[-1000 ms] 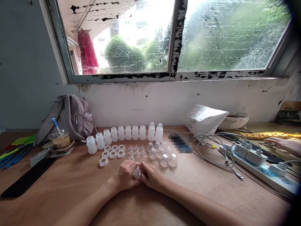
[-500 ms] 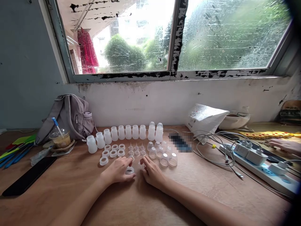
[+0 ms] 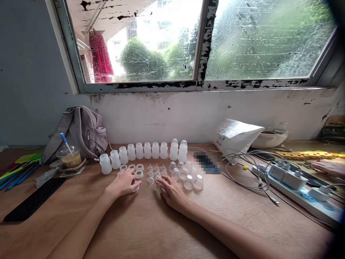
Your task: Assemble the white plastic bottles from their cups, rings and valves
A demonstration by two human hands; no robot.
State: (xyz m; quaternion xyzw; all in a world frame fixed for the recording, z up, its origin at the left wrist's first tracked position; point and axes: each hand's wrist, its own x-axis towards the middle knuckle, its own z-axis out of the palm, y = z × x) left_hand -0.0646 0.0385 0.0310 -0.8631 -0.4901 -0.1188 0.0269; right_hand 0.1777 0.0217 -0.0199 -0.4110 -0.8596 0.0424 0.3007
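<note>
My left hand (image 3: 124,183) is low over the white bottle collar rings at the centre left. Its fingers curl around one white ring (image 3: 135,189), which is partly covered by the hand. Several more rings (image 3: 139,167) lie around the fingertips, some hidden. My right hand (image 3: 174,194) rests with fingers stretched out and thumb apart. Its fingertips touch a clear bottle nipple (image 3: 157,180) at the front of the nipple group. Other clear nipples (image 3: 150,173) stand in short rows behind. To the right are clear dome caps (image 3: 198,182).
Frosted bottles (image 3: 123,156) stand in a curved row at the back, with two capped bottles (image 3: 182,151) at its right end. Left are a backpack (image 3: 83,133), drink cup (image 3: 69,158) and black slab (image 3: 35,199). Right are cables, a power strip (image 3: 296,194) and another person's hand (image 3: 330,167).
The hands were together on a white threaded ring, then parted. My left hand carried the ring left to the other rings. My right hand brought a clear nipple to the nipple rows.
</note>
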